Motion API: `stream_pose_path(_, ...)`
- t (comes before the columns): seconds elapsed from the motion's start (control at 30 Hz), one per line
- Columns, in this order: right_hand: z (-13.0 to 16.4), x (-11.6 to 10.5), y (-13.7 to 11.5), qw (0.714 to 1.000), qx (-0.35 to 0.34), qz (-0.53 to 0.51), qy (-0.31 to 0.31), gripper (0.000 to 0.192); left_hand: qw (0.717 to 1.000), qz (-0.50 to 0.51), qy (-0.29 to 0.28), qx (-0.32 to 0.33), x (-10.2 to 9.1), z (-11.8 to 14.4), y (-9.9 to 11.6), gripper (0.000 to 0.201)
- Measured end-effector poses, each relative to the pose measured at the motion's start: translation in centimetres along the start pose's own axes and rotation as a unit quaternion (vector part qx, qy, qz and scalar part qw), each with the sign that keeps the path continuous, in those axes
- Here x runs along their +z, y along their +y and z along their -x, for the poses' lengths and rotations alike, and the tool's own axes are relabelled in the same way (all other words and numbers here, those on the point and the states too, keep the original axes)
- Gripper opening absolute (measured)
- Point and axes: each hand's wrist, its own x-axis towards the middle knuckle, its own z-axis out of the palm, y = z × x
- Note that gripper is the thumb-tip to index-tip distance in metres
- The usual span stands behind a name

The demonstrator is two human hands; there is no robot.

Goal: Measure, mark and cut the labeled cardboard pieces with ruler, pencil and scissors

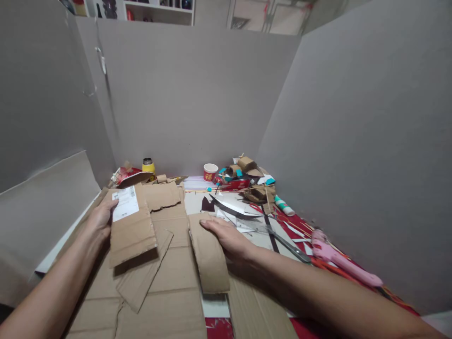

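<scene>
Two hands on cardboard: left hand [102, 214] holds labelled cardboard piece [131, 226] (right hand [228, 235] flat).

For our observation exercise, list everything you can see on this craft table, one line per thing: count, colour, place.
cardboard piece with label: one, brown with white sticker, front left, in the left hand's grip
curved cardboard strip: one, brown, centre, under the right hand
flat cardboard sheets: several, brown, underneath, front
glue gun: one, pink, right
scissors: one pair, dark blades, right of centre
paper cup: one, red and white, back centre
bottle: one, yellow, back left
glue stick: one, white and green, back right
cardboard scraps pile: brown and teal, back right
grey boards: surrounding the table
left hand: one, left
right hand: one, centre
</scene>
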Motion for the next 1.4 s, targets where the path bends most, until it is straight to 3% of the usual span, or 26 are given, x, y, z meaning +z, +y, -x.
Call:
stream_pose_path(0.13,-0.4,0.0,0.5,1.0,0.028,-0.006,-0.007,0.025,0.999,-0.035,0.005,-0.025,-0.4,-0.4,-0.7,0.034)
stream_pose_path(0.27,-1.6,0.3,-0.1,0.999,0.045,0.006,-0.028,0.027,0.999,-0.035,-0.004,-0.001,-0.3,-0.4,-1.0,0.034)
stream_pose_path(0.37,-4.2,1.1,-0.6,0.998,0.053,0.026,-0.033,0.026,0.999,-0.026,-0.019,0.031,-0.1,0.1,-0.8,0.034)
stream_pose_path(0.5,-8.4,3.9,-1.1,0.999,0.005,0.032,-0.03,0.028,0.995,0.002,-0.039,0.094,0.0,1.3,0.4,0.034)
stream_pose_path(0.6,-9.8,5.8,-1.2,0.998,-0.047,0.033,-0.028,0.038,0.988,0.023,-0.06,0.139,0.1,2.5,1.3,0.032)
stream_pose_path(0.73,-7.9,5.8,-0.9,0.994,-0.101,0.03,-0.019,0.053,0.978,0.032,-0.106,0.175,0.8,4.2,1.0,0.025)
stream_pose_path(0.83,-4.6,4.7,-0.5,0.993,-0.088,0.03,-0.073,0.053,0.971,0.026,-0.161,0.174,1.7,5.9,-0.1,0.03)
stream_pose_path(0.93,-1.3,3.4,0.5,0.988,-0.051,0.041,-0.137,0.049,0.964,0.008,-0.226,0.138,2.8,8.1,-1.7,0.045)
stream_pose_path(1.07,1.7,1.6,2.4,0.983,-0.001,0.031,-0.182,0.047,0.948,-0.031,-0.313,0.05,3.6,11.6,-3.9,0.044)
stream_pose_path(1.2,3.2,0.4,3.3,0.99,-0.029,-0.006,-0.139,0.042,0.918,-0.055,-0.39,-0.04,3.6,14.1,-5.9,0.042)
stream_pose_path(1.4,3.3,-0.1,2.0,0.993,-0.103,-0.058,0.01,0.034,0.864,-0.089,-0.482,-0.113,2.9,13.7,-7.1,0.039)
